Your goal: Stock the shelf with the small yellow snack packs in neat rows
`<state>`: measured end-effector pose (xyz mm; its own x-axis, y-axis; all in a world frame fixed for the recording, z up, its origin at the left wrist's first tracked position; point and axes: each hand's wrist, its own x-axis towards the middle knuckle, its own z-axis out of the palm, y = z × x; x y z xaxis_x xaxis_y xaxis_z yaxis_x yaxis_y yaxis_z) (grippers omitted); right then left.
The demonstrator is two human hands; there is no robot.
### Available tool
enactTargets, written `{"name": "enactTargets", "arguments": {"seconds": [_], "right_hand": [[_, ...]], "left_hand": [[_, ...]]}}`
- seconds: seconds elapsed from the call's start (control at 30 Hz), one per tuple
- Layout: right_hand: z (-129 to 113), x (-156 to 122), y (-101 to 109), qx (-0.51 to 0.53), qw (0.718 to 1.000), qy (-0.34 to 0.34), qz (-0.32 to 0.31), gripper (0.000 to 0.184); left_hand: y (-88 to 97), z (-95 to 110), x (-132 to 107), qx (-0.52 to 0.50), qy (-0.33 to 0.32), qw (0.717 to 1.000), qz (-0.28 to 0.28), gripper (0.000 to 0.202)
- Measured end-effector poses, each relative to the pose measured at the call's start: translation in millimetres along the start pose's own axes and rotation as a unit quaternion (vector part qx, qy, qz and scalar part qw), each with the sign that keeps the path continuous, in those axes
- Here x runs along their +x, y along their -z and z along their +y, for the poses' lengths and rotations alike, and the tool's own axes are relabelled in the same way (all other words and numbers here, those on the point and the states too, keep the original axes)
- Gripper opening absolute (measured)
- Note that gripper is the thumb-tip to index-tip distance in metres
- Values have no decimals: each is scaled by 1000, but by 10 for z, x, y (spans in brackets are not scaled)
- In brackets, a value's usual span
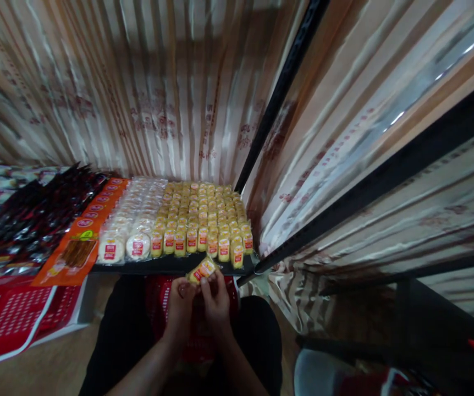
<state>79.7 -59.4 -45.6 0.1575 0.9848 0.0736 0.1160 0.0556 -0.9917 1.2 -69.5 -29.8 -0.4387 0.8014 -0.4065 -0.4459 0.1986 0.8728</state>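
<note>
By the dark shelf [130, 269], the hands, left [180, 297] and right [217, 301], are together, nearly closed, pinching one yellow packet [202, 270].

On the shelf [138, 268], left to right, lie heaped sachets [34, 214], a snack packet [76, 242], round wrapped cakes [138, 246] and rows of small wrapped cakes [199, 220], a curtain [158, 82] behind. Before it, left hand [181, 294] and right hand [216, 297] flank one packaged cake [202, 270], above a basket [158, 291].
</note>
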Motion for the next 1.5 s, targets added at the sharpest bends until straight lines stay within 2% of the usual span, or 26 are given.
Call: {"name": "enactTargets", "arguments": {"seconds": [0.13, 0.2, 0.3, 0.37, 0.5, 0.6, 0.73, 0.97, 1.17, 1.27, 1.4, 1.5], "right_hand": [[31, 149, -43, -64, 998, 14, 9, 42], [25, 256, -28, -105, 994, 19, -1, 41], [-31, 398, -21, -136, 990, 28, -30, 43], [-82, 461, -42, -138, 989, 39, -42, 44], [-158, 524, -116, -152, 986, 62, -23, 35], [-153, 540, -154, -191, 978, 83, -17, 26], [-61, 558, -172, -213, 971, 105, -20, 23], [42, 589, -157, -260, 941, 217, 6, 35], [132, 548, -94, -306, 921, 241, -13, 44], [226, 514, -50, -306, 915, 261, -18, 44], [292, 458, -8, -299, 912, 279, -25, 42], [298, 442, -13, -292, 915, 279, -21, 41]], "left_hand": [[94, -106, 185, 69, -42, 996, -40, 28], [131, -121, 257, 129, -101, 986, -19, 28], [153, -62, 315, 239, -229, 944, 2, 33], [139, 6, 346, 289, -293, 911, -27, 30], [79, 69, 460, 338, -358, 868, -63, 25], [45, 26, 570, 359, -373, 853, -62, 25], [17, -31, 675, 372, -378, 847, -45, 20], [-57, -13, 759, 367, -363, 856, -42, 12], [-136, -5, 774, 360, -353, 863, -24, 11], [-153, -15, 750, 369, -380, 847, -36, 12], [-159, -49, 725, 384, -440, 809, -72, 17], [-164, -67, 740, 401, -455, 792, -69, 21]]}}
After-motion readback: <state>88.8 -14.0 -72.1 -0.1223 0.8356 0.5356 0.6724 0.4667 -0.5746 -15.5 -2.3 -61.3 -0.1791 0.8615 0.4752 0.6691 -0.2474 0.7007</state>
